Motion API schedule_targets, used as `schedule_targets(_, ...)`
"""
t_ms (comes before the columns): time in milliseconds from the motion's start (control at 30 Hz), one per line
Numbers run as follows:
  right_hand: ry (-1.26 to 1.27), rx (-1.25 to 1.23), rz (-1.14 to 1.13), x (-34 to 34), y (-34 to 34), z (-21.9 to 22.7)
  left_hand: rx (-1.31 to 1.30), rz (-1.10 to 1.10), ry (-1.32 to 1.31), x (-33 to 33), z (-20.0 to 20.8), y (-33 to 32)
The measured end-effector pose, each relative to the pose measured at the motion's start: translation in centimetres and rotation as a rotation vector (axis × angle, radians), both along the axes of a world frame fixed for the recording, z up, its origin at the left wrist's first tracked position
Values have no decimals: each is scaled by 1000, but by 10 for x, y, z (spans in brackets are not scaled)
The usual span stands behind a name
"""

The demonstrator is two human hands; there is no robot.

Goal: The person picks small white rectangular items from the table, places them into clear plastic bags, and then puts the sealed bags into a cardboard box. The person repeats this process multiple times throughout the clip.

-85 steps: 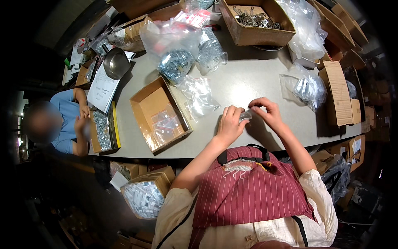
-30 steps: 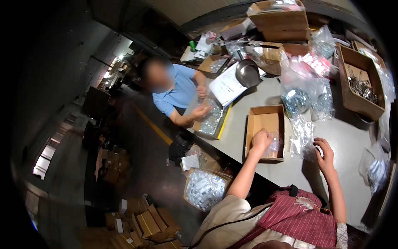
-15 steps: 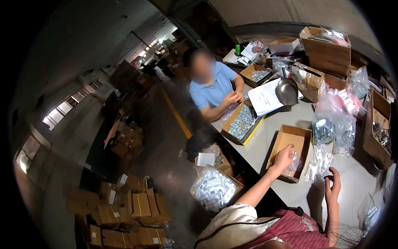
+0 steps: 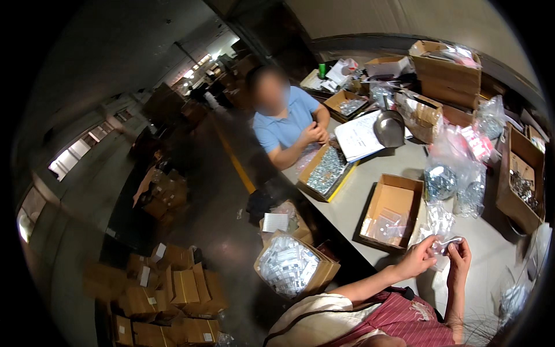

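Both hands around small clear bag.

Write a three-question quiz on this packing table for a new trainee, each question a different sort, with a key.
1. True or false: both hands, the left hand and the right hand, hold the same small clear bag.
2. Where does the open cardboard box with a few small bags inside lie, seen from the hands?
A. just to their left on the table
B. on the floor
C. on the lap
3. Fill in: the metal scoop rests beside a sheet of ____.

Key: 1 true; 2 A; 3 paper.
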State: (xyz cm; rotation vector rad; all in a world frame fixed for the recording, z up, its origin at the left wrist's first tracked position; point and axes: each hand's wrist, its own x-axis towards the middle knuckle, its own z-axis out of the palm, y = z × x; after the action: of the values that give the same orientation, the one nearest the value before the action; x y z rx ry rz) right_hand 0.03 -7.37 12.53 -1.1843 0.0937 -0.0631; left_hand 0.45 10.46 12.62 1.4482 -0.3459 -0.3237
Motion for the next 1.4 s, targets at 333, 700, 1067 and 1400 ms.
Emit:
schedule_targets(333, 142, -81, 320, -52, -34, -10, -53, 67, 58, 14, -35, 13)
schedule_targets(700, 80, -428, 203, -29, -22, -11, 247, 54, -245, -2, -17, -4)
schedule_targets(1067, -153, -1310, 50, 128, -79, -66, 578, -82, -382, -8, -43, 2)
schedule_targets(1400, -535, -1593, 144, 95, -111, -96, 616, -209, -427, -21, -68, -11)
